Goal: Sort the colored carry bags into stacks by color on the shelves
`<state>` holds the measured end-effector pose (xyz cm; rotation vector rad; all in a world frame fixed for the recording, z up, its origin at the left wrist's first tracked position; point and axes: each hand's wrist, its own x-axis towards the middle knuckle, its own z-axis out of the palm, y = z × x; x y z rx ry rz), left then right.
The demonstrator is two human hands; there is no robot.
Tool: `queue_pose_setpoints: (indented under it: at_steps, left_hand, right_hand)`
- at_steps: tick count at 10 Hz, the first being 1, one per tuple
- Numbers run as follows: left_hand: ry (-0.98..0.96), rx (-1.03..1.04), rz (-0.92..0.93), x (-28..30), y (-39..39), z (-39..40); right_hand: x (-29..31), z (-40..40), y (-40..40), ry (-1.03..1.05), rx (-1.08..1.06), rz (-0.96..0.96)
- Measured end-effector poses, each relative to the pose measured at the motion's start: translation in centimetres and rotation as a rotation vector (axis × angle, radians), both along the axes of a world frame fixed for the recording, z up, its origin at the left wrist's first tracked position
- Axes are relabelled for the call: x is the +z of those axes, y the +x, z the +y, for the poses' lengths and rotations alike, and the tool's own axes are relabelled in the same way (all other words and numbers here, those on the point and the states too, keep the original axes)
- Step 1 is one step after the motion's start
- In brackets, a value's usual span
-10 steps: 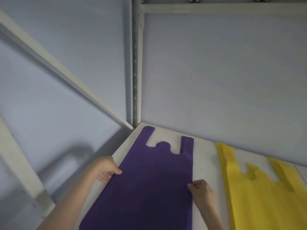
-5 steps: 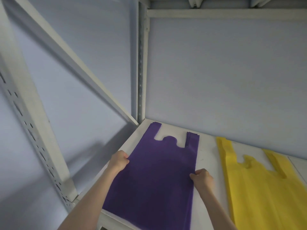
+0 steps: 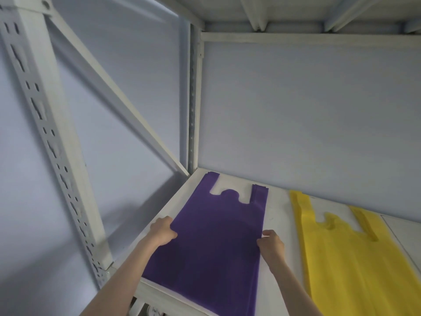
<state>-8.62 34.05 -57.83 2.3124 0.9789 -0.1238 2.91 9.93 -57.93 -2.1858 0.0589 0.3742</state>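
Observation:
A purple carry bag [image 3: 216, 242] lies flat on the white shelf [image 3: 280, 213], handles pointing to the back wall; layered edges at its handles suggest a stack. My left hand [image 3: 163, 231] grips its left edge with curled fingers. My right hand [image 3: 271, 244] pinches its right edge. A yellow carry bag [image 3: 355, 265] lies flat to the right, apart from the purple one, untouched.
A slotted white upright [image 3: 45, 124] and a diagonal brace [image 3: 118, 96] stand at the left. The corner post [image 3: 193, 110] rises behind the purple bag. Another shelf's underside [image 3: 296, 12] closes the space overhead. The grey back wall [image 3: 307, 122] bounds the shelf.
The view has pulled back and tilted up, showing the shelf's front edge and left upright. Both hands stay at the purple bag's side edges, now gripping them with curled fingers.

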Motion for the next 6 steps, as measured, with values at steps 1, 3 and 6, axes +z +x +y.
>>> queue_pose_setpoints:
  at_steps: [1, 3, 6]
  left_hand:
    - [0.055, -0.032, 0.013, 0.2, -0.5, -0.4]
    - [0.225, -0.114, 0.067, 0.8, -1.8, -2.2]
    - [0.365, -0.244, 0.017, 3.2, -3.7, -4.4]
  right_hand:
    - [0.1, -0.3, -0.4, -0.032, 0.085, -0.021]
    - [0.6, -1.4, -1.2, -0.219, 0.288, -0.09]
    - [2.7, -2.9, -2.4, -0.38, 0.512, -0.19]
